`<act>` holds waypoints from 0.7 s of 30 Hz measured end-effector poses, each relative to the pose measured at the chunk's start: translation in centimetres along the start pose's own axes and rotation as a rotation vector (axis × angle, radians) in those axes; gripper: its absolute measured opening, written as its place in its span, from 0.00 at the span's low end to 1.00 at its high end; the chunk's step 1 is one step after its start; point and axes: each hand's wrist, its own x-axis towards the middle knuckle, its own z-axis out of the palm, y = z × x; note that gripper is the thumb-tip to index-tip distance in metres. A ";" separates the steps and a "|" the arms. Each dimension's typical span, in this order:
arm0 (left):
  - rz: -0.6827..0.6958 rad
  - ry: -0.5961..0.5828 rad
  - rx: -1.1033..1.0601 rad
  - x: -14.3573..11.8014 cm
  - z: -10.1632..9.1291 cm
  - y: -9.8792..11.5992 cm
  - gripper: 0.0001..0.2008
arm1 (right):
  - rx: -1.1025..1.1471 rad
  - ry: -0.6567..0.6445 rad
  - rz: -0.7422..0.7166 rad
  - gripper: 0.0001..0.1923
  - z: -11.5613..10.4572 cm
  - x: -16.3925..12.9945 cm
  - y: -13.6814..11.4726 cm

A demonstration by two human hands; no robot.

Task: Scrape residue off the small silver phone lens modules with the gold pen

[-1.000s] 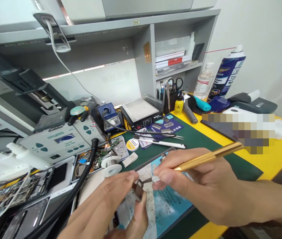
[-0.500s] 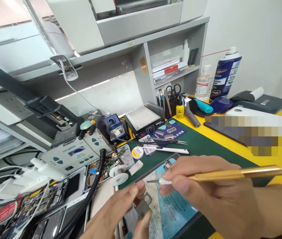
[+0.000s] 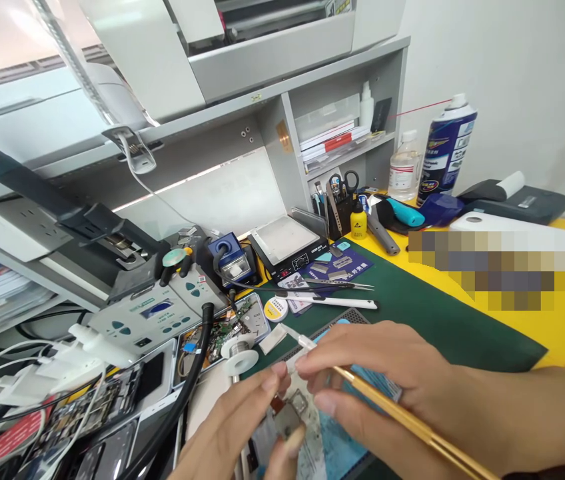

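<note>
My left hand (image 3: 242,413) is closed, pinching a small grey metal electronic part (image 3: 287,421) between thumb and fingers. A bit of brown-orange ribbon shows at the part's upper edge. My right hand (image 3: 382,380) grips a craft knife with a long gold handle (image 3: 387,407) and a pale collar (image 3: 306,342). Its thin tip points up and left, above my left fingertips and apart from the metal part. Beneath both hands lies a blue and whitish work mat (image 3: 335,440), partly hidden by them.
A solder spool (image 3: 240,355) and a tray of circuit boards (image 3: 250,317) stand to the left, near a black hose (image 3: 205,333). Tweezers (image 3: 357,287) and a white pen-like tool (image 3: 342,302) lie beyond the mat. A heating plate (image 3: 290,243) sits farther back.
My right hand has turned the knife: its tip swung up and left, away from the metal part, and its handle end dropped toward the lower right. My left hand stays nearly still.
</note>
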 end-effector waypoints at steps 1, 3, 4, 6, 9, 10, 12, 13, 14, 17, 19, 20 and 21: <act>0.015 0.020 -0.001 0.1 0.1 0.1 0.21 | -0.004 -0.010 0.005 0.16 0.0 -0.1 0.0; 0.045 0.042 -0.006 0.3 0.2 0.2 0.22 | 0.000 -0.043 0.022 0.17 0.0 -0.1 0.0; 0.061 0.042 -0.002 0.5 0.1 0.2 0.22 | 0.010 -0.070 0.030 0.16 0.0 -0.1 -0.1; 0.110 -0.014 0.035 0.7 -0.6 -0.1 0.19 | 0.039 -0.135 0.061 0.13 -0.1 0.1 -0.1; 0.229 -0.268 0.168 0.9 -2.1 -1.1 0.19 | 0.081 -0.180 0.100 0.13 -0.2 0.2 -0.1; 0.206 -0.267 0.203 0.9 -2.6 -1.4 0.20 | 0.097 -0.184 0.111 0.13 -0.2 0.2 -0.1; 0.238 -0.305 0.204 0.8 -3.3 -1.8 0.22 | 0.133 -0.195 0.129 0.13 -0.2 0.1 0.1; 0.241 -0.306 0.199 0.8 -3.5 -1.9 0.22 | 0.143 -0.198 0.136 0.13 -0.1 0.1 0.2; 0.249 -0.317 0.191 0.8 -3.6 -1.9 0.23 | 0.153 -0.201 0.140 0.13 -0.1 0.1 0.2; 0.240 -0.329 0.173 0.9 -3.5 -1.5 0.23 | 0.205 -0.188 0.143 0.14 0.0 0.1 0.5; 0.235 -0.329 0.171 1.0 -3.4 -1.3 0.24 | 0.240 -0.197 0.155 0.14 0.0 0.2 0.5; 0.240 -0.328 0.176 1.0 -3.4 -1.2 0.24 | 0.248 -0.204 0.164 0.13 0.0 0.2 0.6; 0.245 -0.324 0.185 1.1 -3.3 -1.2 0.23 | 0.248 -0.211 0.173 0.13 0.0 0.2 0.6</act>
